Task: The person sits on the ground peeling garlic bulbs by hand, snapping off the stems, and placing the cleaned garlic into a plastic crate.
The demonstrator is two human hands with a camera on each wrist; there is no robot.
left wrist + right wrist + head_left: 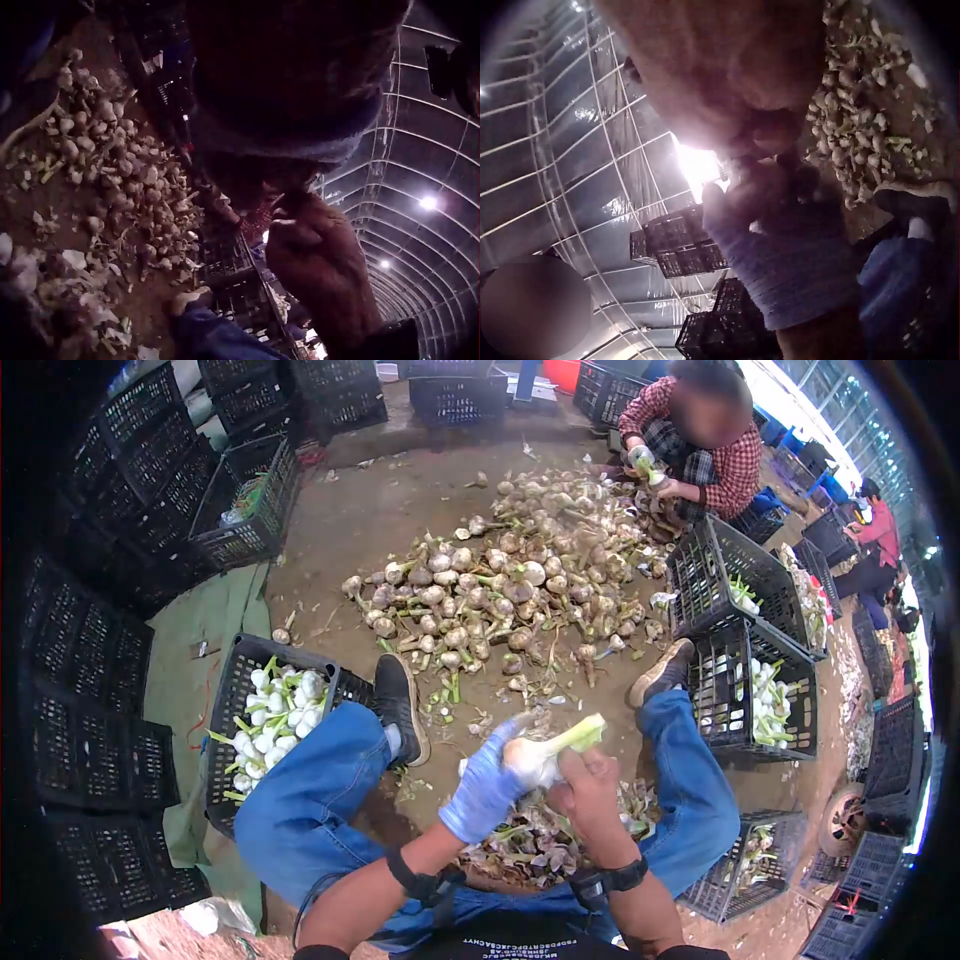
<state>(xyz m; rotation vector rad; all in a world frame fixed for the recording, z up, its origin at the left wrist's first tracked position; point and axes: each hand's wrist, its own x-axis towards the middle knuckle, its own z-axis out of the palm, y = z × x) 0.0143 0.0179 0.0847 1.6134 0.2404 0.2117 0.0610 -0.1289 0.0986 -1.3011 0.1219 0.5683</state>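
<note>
In the head view a garlic bulb [530, 758] with a thick green stem [580, 734] lies between both hands, stem toward the upper right. My left hand [482, 792], in a blue glove, grips the bulb from the left. My bare right hand [592, 800] has its fingers curled against the bulb's right side, just below the stem. The left wrist view shows the right hand [322, 262] beside the dark gloved cuff [292, 142]. In the right wrist view the glove [780, 262] meets the right hand [727, 67]; the bulb is mostly hidden.
A large garlic heap [480, 595] covers the floor ahead. Peelings [530, 850] lie between the legs. Crates of trimmed garlic stand left [222, 760] and right [722, 705]. Across the heap a person in a checked shirt [735, 470] holds garlic. Stacked black crates [90, 650] line the left.
</note>
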